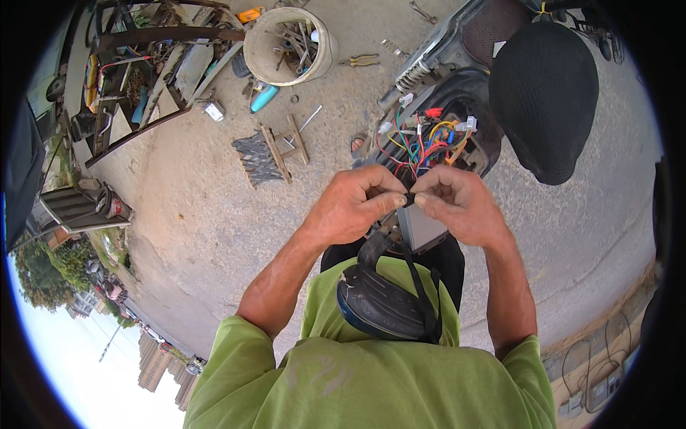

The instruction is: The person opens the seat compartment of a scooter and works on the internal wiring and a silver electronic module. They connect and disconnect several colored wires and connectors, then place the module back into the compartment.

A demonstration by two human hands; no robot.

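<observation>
My left hand (353,206) and my right hand (465,204) meet over an opened electric scooter. Thumbs and forefingers pinch a small black piece (410,199) between them; whether it is tape or a sleeve, I cannot tell. Just beyond my fingertips spreads a bundle of coloured wires (415,150) with a white plug connector (469,124) and a red connector (434,112). Under my hands lies a ribbed silver metal box (420,228), likely a motor controller, partly hidden by my right hand. Nearer my body is a round dark scooter part (383,303), perhaps a lamp, with black straps.
The black mesh-covered seat (544,102) stands right of the wires. On the concrete are a bucket of tools (252,53), yellow-handled pliers (360,60), a teal-handled tool (264,99) and a low woven stool (262,158). A metal frame with scrap (171,35) lies at upper left.
</observation>
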